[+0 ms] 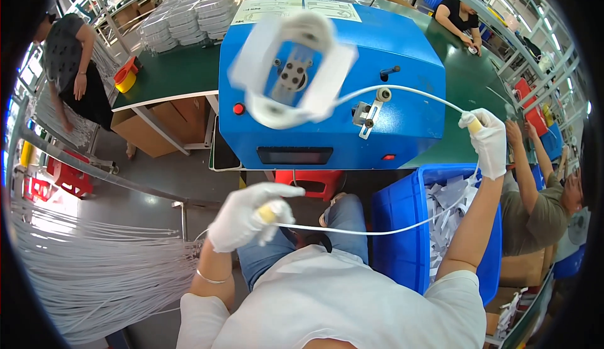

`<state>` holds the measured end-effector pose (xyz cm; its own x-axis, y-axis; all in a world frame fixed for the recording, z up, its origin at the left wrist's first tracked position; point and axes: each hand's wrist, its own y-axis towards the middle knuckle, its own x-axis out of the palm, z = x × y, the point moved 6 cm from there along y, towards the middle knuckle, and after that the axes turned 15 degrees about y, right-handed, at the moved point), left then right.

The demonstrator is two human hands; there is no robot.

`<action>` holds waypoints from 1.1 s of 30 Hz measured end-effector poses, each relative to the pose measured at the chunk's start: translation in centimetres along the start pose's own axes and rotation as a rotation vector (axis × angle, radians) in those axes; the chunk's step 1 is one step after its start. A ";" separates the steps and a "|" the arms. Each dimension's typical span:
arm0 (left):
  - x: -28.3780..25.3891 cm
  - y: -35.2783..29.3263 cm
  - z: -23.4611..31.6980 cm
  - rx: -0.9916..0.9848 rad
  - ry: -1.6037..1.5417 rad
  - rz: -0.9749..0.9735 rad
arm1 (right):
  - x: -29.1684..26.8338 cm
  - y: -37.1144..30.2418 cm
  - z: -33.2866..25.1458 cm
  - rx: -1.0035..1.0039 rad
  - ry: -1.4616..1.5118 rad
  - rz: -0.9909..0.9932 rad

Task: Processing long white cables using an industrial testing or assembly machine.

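A blue bench machine (409, 125) stands in front of me. On its face a white winding frame (280, 116) is smeared by motion. A white cable (365, 231) leads from the frame to my raised right hand (489, 144), which is closed around it. From there the cable hangs in a curve across my lap to my left hand (242, 218). The left hand pinches the cable with its index finger stretched out. Both hands wear white gloves with a yellow wrap on a finger. A small metal guide (372, 115) sits on the machine beside the cable.
A blue bin (399, 236) of white scraps stands at my right. Many white cables (107, 267) hang at my left. Stacked clear trays (189, 18) lie on the green table (167, 75). A red stool (321, 188) is under the machine. Other people work at left and right.
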<state>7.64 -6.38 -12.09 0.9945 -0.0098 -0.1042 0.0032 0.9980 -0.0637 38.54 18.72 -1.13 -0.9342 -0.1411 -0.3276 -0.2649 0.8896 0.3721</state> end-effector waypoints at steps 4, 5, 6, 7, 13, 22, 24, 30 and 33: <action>4.9 1.3 -3.9 -0.108 -0.195 -0.288 | 0.3 -0.4 0.6 0.076 0.061 -0.032; 5.9 1.8 -4.4 -0.115 -0.108 -0.313 | 0.4 -0.5 0.8 0.096 0.090 -0.033; 6.9 2.2 -4.7 -0.123 -0.020 -0.338 | 0.5 -0.6 0.7 0.098 0.088 -0.026; 7.8 2.3 -4.6 -0.233 -0.088 -0.421 | 1.0 -0.8 0.4 0.057 0.127 -0.083; 9.2 2.7 -10.6 -0.185 0.061 -0.353 | 6.1 -1.3 -2.3 0.203 0.274 -0.220; 7.5 1.5 -14.4 -0.341 0.475 -0.429 | 8.6 -1.6 -3.6 0.192 0.299 -0.286; 8.4 1.8 -13.0 -0.211 0.496 -0.477 | 10.3 -2.6 -4.5 0.217 0.338 -0.306; 7.1 -0.3 -7.5 -0.155 0.155 -0.547 | 12.6 -5.0 -3.8 0.447 0.515 -0.221; 3.5 -1.2 -9.5 -0.241 0.642 -0.380 | 13.0 -6.4 -2.8 0.512 0.649 -0.119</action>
<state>10.15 -8.18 -21.84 0.6743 -0.4557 -0.5811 0.2354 0.8785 -0.4157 27.47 9.95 -5.33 -0.9007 -0.3292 0.2837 -0.3751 0.9185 -0.1253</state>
